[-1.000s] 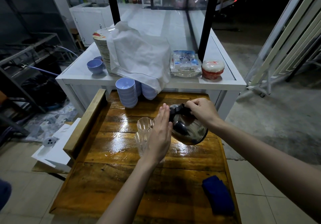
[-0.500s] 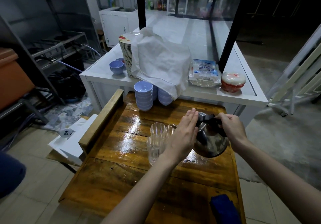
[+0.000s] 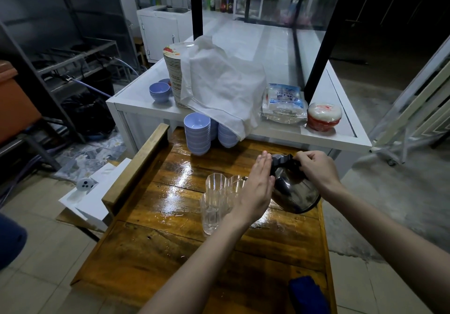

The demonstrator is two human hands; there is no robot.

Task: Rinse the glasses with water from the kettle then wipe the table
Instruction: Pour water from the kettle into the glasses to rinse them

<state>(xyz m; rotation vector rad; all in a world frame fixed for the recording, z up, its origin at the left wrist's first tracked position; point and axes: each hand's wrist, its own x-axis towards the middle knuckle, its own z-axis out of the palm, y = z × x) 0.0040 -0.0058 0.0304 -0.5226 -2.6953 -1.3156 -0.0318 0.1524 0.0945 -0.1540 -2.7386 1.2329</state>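
Note:
A dark metal kettle (image 3: 295, 192) hangs tilted over the wet wooden table (image 3: 151, 248), its spout toward a cluster of clear ribbed glasses (image 3: 214, 199). My right hand (image 3: 314, 170) grips the kettle's black handle. Flat and with straight fingers, my left hand (image 3: 255, 189) rests against the kettle's side, right of the glasses and partly hiding them. A blue cloth (image 3: 306, 294) lies at the table's near right corner.
Stacks of lilac bowls (image 3: 197, 133) stand at the table's far edge. Behind is a white counter (image 3: 328, 140) with a plate stack under a white cloth (image 3: 219, 84), a plastic packet and a red-and-white lidded bowl (image 3: 322, 116). White boxes sit on the floor at left.
The view has shifted, so everything sits further right and lower in frame. Both hands keep their hold and place on the tilted kettle beside the glasses.

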